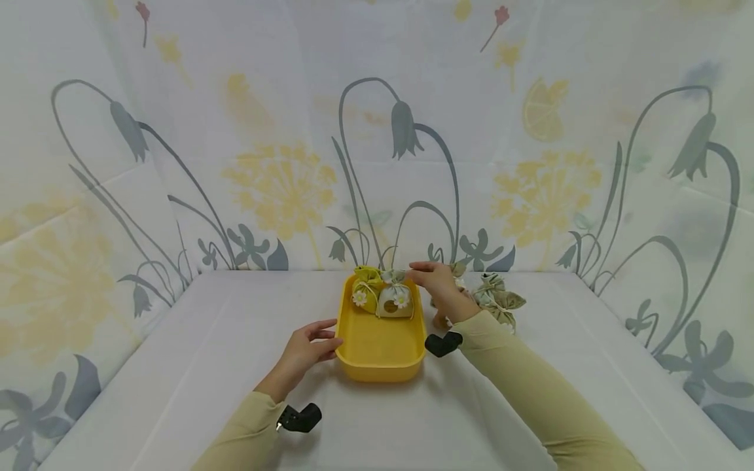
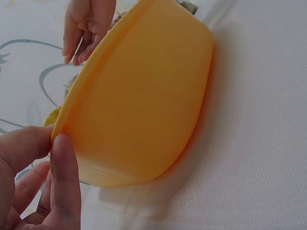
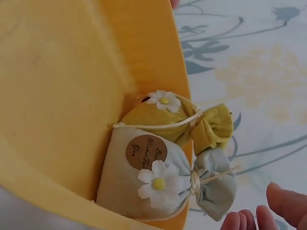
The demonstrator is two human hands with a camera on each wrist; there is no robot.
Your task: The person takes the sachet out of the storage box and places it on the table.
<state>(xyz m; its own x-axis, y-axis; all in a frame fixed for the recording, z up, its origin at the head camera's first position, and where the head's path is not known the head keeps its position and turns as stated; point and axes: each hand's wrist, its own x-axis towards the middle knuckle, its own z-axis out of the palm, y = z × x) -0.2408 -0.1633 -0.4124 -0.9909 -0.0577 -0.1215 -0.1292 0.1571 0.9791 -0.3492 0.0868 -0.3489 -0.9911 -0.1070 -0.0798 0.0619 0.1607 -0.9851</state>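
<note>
A deep yellow plastic tray (image 1: 383, 347) stands on the white tabletop. My left hand (image 1: 306, 353) pinches its left rim between thumb and fingers, as the left wrist view shows. Inside the tray's far end, side by side, are a mustard-yellow cloth sachet (image 1: 366, 288) and a pale grey-green sachet (image 3: 144, 172). Each has a tied neck and a white fabric daisy; the pale one also bears a round brown label (image 3: 146, 152). Over the tray's far right corner, my right hand (image 1: 438, 284) is close beside the pale sachet's gathered top, with nothing between its fingers.
To the right of the tray, partly behind my right hand and forearm, lie several more cloth sachets (image 1: 497, 299) in green and tan. A white cloth backdrop (image 1: 377, 183) with printed flowers rises at the table's back edge.
</note>
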